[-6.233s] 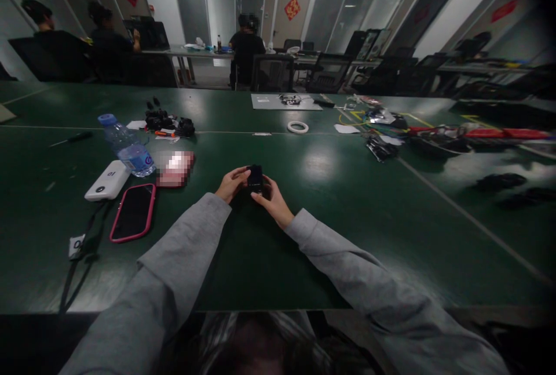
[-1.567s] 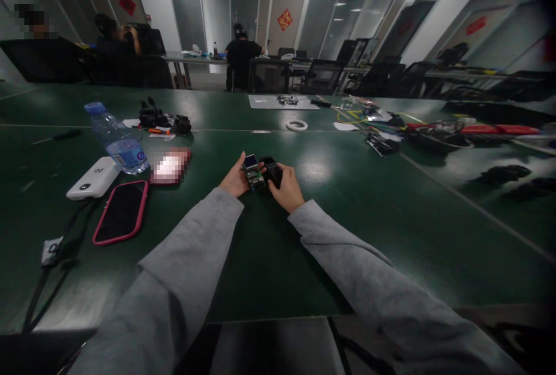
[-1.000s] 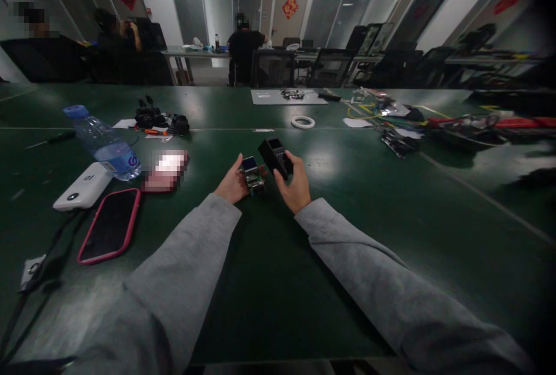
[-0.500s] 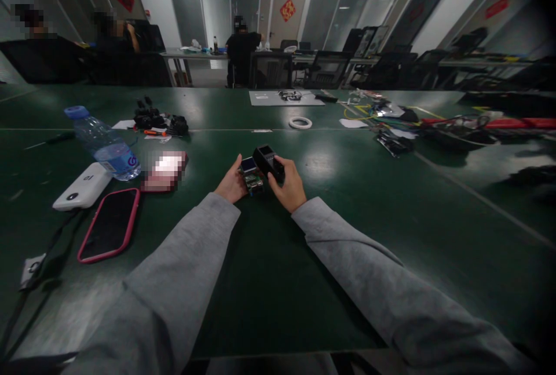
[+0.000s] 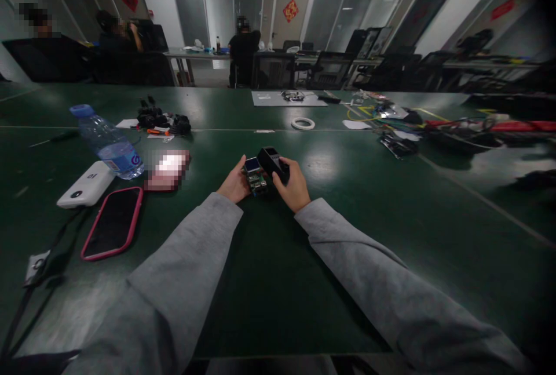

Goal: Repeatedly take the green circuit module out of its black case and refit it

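Note:
Between the fingers of my left hand (image 5: pixel 236 184) is a green circuit board (image 5: pixel 257 182) with a small dark screen at its far end. My right hand (image 5: pixel 293 185) grips a black plastic casing (image 5: pixel 273 161) with a rectangular opening and small slots in its face. The casing is tilted, just right of the board, its left edge close to the screen; whether the two touch I cannot tell. Both things are held over the middle of the green table (image 5: pixel 295 282). My left fingertips are partly hidden behind the board.
To the left are a water bottle (image 5: pixel 110 146), a white power bank (image 5: pixel 87 185) with a cable, a phone in a pink case (image 5: pixel 113 223) and a blurred pink item (image 5: pixel 168 170). A tape roll (image 5: pixel 303 124) lies ahead. Cables and parts (image 5: pixel 393 111) clutter the far right.
The casing has shifted slightly away from the board, and more of the board shows now. The whole view has moved a little; both hands keep their hold.

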The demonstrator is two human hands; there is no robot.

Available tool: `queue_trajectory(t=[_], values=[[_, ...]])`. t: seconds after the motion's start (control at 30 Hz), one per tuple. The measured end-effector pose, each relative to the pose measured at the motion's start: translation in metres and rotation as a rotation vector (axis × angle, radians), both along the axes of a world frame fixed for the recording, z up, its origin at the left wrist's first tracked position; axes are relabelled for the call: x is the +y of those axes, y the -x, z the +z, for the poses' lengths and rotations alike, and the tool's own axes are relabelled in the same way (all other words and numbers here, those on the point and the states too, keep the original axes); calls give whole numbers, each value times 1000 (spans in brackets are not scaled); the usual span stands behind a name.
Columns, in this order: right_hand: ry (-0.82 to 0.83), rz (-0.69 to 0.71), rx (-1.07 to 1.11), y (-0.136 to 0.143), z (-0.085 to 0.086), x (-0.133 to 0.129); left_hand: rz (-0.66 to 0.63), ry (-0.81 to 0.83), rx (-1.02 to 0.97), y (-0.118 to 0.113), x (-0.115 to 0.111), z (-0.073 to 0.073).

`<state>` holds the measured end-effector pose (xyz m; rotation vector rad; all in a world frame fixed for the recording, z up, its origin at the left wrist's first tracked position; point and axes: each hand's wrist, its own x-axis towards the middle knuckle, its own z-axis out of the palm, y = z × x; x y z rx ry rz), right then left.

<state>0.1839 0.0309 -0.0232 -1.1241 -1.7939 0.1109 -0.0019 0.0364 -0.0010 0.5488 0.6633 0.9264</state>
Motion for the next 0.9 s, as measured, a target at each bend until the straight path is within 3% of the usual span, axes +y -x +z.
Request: queue_trajectory(t=[0.9], values=[[52, -53, -30, -2, -1, -1, 63, 9, -41, -3, -7, 5]])
